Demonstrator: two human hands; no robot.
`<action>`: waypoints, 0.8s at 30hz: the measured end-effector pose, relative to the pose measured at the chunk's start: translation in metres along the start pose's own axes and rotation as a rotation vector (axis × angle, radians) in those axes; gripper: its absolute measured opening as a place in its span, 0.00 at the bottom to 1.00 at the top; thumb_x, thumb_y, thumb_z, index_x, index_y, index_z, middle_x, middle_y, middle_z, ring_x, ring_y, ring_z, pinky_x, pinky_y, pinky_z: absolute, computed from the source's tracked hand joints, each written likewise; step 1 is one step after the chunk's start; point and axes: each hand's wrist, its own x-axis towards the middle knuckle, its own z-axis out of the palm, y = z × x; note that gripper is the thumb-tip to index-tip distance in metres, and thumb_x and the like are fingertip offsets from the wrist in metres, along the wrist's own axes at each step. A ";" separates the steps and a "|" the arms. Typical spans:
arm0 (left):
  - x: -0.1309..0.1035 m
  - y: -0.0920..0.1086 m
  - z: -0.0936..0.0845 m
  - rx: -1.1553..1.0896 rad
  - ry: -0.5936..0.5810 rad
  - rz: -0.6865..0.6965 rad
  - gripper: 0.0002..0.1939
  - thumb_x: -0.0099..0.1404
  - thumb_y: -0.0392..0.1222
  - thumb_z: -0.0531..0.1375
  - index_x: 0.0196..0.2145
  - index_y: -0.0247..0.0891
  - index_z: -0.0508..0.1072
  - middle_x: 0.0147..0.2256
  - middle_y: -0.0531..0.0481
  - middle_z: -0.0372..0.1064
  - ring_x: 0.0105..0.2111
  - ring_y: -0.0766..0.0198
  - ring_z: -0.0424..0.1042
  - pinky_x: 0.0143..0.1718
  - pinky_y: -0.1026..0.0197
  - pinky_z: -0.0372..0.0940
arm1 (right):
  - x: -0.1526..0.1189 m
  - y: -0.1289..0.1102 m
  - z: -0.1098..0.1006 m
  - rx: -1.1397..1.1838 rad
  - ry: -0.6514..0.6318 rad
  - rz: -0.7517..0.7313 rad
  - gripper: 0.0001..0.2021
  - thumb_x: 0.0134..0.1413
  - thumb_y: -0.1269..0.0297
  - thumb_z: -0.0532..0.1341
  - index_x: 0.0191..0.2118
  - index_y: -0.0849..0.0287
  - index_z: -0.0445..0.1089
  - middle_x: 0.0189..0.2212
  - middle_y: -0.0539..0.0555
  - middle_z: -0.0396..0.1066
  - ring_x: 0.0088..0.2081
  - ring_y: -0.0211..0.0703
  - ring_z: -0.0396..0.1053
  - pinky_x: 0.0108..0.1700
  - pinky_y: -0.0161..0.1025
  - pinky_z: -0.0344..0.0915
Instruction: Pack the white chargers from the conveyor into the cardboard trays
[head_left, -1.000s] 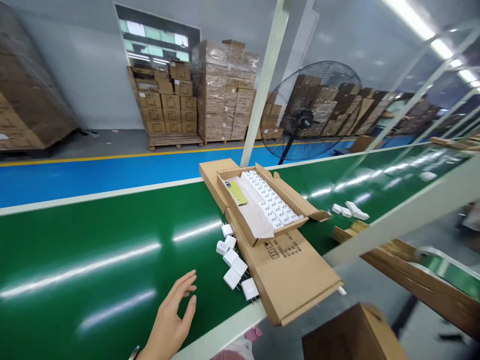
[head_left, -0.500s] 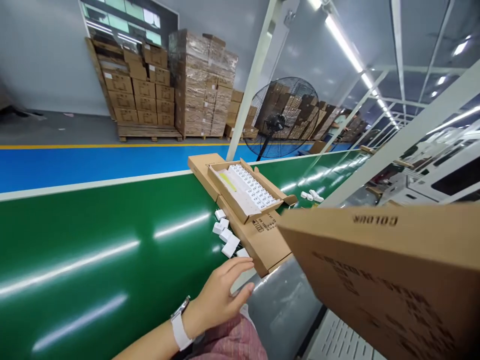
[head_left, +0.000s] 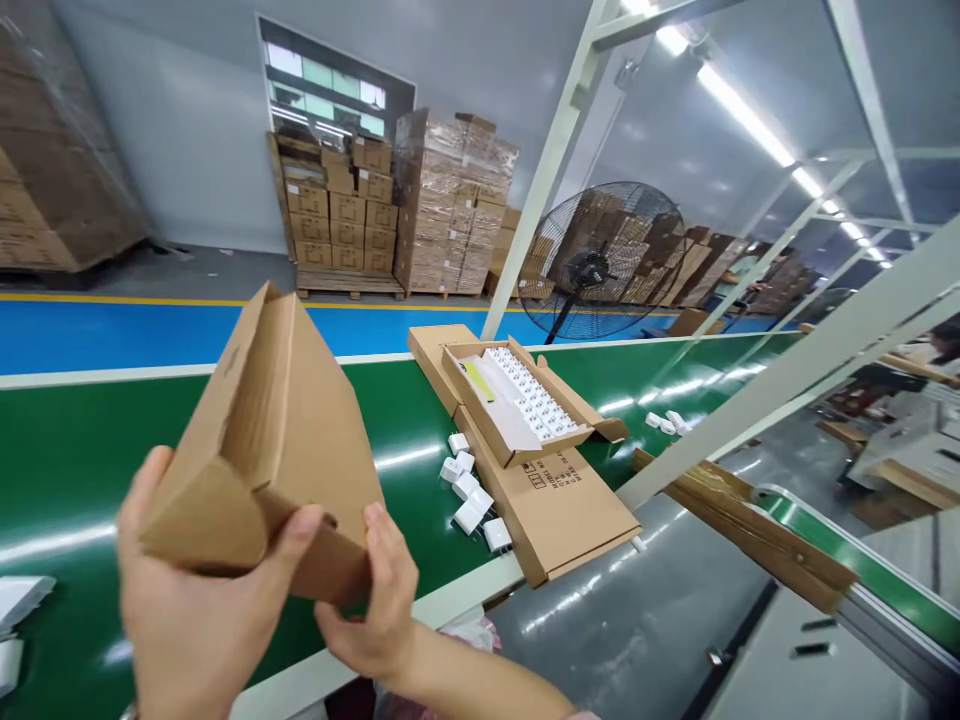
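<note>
A brown cardboard box (head_left: 322,420) is held up tilted above the green conveyor belt, a gap showing between the lid flap and the wall. My left hand (head_left: 202,610) grips its near end, thumb on the front and fingers round the far side. My right hand (head_left: 379,600) presses fingers and thumb on the lower right corner. To the right, an open carton (head_left: 480,425) contains rows of white plug adapters (head_left: 536,395), white lining and a yellow-green strip (head_left: 478,382). It rests on closed flat cartons (head_left: 574,505). Several loose white adapters (head_left: 471,508) lie beside them.
More white adapters lie on the green belt (head_left: 405,430) at the far left edge and farther along at right (head_left: 666,422). A pale metal post (head_left: 540,190) rises behind the cartons, near a black fan (head_left: 600,265). Stacked boxes (head_left: 345,215) stand on pallets beyond.
The cardboard box has moved from the right side to the left, over the belt. My left hand, empty before, now grips it, and my right hand has come into view on it.
</note>
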 end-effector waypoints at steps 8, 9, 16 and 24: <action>0.045 -0.031 0.007 0.111 -0.308 0.483 0.33 0.61 0.57 0.68 0.62 0.50 0.70 0.64 0.45 0.67 0.59 0.44 0.73 0.58 0.42 0.73 | 0.015 0.011 0.036 0.245 -0.403 -0.098 0.26 0.59 0.58 0.63 0.63 0.53 0.65 0.59 0.63 0.70 0.63 0.61 0.67 0.63 0.61 0.67; 0.049 -0.047 0.007 0.107 -0.464 0.556 0.29 0.62 0.54 0.68 0.59 0.50 0.72 0.64 0.44 0.68 0.60 0.46 0.73 0.59 0.43 0.72 | 0.023 0.017 0.025 0.324 -0.397 -0.004 0.22 0.61 0.58 0.61 0.59 0.53 0.68 0.56 0.62 0.72 0.60 0.58 0.69 0.62 0.59 0.68; 0.013 -0.120 -0.013 0.330 -0.864 0.573 0.31 0.57 0.37 0.64 0.60 0.46 0.70 0.63 0.39 0.68 0.65 0.46 0.67 0.65 0.39 0.62 | 0.051 0.089 -0.010 0.909 -0.110 1.050 0.18 0.62 0.44 0.60 0.42 0.54 0.69 0.36 0.54 0.73 0.37 0.47 0.75 0.36 0.45 0.77; -0.005 -0.123 0.005 0.731 -0.761 0.381 0.27 0.61 0.28 0.54 0.57 0.36 0.76 0.59 0.36 0.73 0.58 0.46 0.73 0.59 0.43 0.69 | 0.037 0.087 -0.008 0.526 -0.317 0.606 0.15 0.66 0.52 0.58 0.42 0.57 0.75 0.38 0.60 0.76 0.41 0.53 0.74 0.42 0.50 0.75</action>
